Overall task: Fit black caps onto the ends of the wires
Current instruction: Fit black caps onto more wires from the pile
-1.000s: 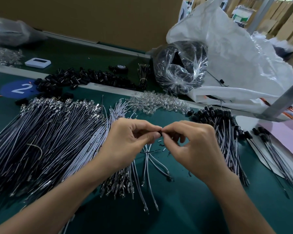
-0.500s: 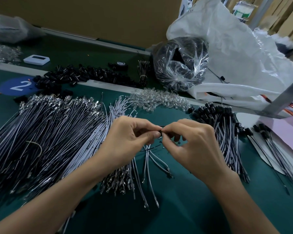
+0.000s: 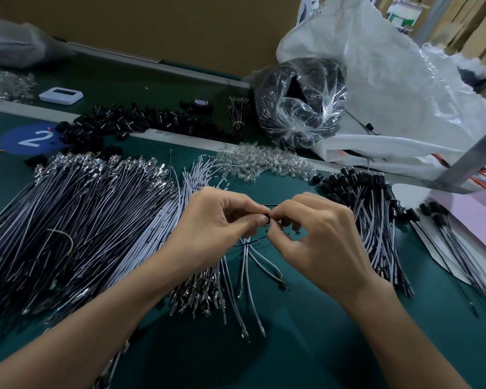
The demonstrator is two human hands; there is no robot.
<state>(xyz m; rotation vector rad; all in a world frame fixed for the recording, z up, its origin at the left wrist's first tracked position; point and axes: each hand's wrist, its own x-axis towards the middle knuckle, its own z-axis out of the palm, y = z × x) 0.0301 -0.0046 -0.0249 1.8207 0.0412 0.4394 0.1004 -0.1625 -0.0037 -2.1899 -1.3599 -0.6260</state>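
My left hand [image 3: 216,223] pinches a small black cap [image 3: 267,219] between thumb and forefinger above the green mat. My right hand [image 3: 317,237] meets it fingertip to fingertip and pinches a thin wire [image 3: 250,242] whose end goes into the cap. A large heap of uncapped wires [image 3: 76,220] with metal terminals lies to the left. A bundle of capped wires [image 3: 373,217] lies to the right. Loose black caps [image 3: 141,122] are strewn along the far rail.
Clear LED bulbs [image 3: 264,161] lie in a pile behind my hands. A clear bag of black parts [image 3: 300,102] and a big white bag [image 3: 390,88] stand at the back right. A white device [image 3: 61,95], a blue "2" marker [image 3: 31,138] and a pink sheet [image 3: 472,217] are around.
Both hands stay joined at the fingertips on the cap and wire. They have shifted very slightly; the view has tilted a little.
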